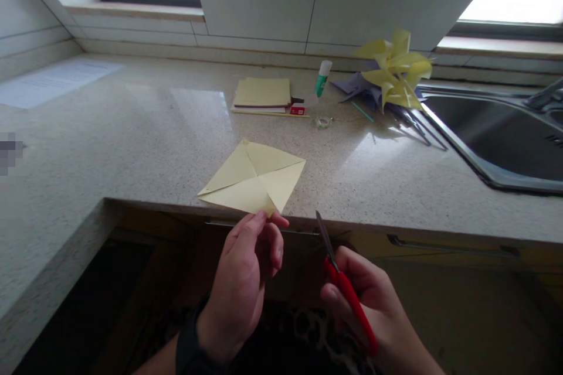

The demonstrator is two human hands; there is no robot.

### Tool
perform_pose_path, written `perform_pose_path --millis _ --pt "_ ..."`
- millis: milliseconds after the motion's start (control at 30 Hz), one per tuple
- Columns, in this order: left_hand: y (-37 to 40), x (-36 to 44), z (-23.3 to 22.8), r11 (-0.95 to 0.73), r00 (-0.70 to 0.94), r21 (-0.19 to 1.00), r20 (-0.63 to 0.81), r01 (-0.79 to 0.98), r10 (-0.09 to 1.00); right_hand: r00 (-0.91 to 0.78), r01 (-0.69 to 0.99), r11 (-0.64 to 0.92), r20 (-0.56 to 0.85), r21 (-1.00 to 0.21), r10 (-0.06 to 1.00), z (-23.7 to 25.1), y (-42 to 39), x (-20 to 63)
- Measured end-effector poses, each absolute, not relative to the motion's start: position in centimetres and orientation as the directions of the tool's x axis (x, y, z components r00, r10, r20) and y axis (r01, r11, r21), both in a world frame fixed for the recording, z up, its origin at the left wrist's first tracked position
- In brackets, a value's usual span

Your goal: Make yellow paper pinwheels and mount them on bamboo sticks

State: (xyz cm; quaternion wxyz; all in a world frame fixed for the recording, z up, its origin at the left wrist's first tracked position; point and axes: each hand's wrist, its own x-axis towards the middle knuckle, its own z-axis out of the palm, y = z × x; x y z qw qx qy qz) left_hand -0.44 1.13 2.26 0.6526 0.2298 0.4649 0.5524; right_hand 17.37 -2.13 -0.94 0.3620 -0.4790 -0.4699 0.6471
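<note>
A square of pale yellow paper lies at the counter's front edge, with slits running from its corners toward the middle. My left hand pinches its near corner between thumb and fingers, just off the edge. In my right hand is a pair of scissors with red handles. The blades look closed and point up and away, to the right of the paper and apart from it.
Behind the paper are a stack of yellow paper, a small red box, a tape roll and a glue stick. Yellow and purple pinwheels lie beside the metal sink. Printed sheets lie far left.
</note>
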Motion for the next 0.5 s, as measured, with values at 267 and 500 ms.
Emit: perform_pose_path --millis 267,500 --pt "1.2 -0.9 2.0 0.341 0.002 0.777 -0.4 -0.53 0.916 -0.236 -0.008 -0.284 -0.274 -0.959 0.932 0.0 -1.1 17.5" --pt "1.4 -1.3 1.7 0.329 -0.019 0.825 -0.379 -0.46 0.925 -0.253 -0.047 -0.34 -0.318 -0.939 0.914 0.1 -0.8 17.0"
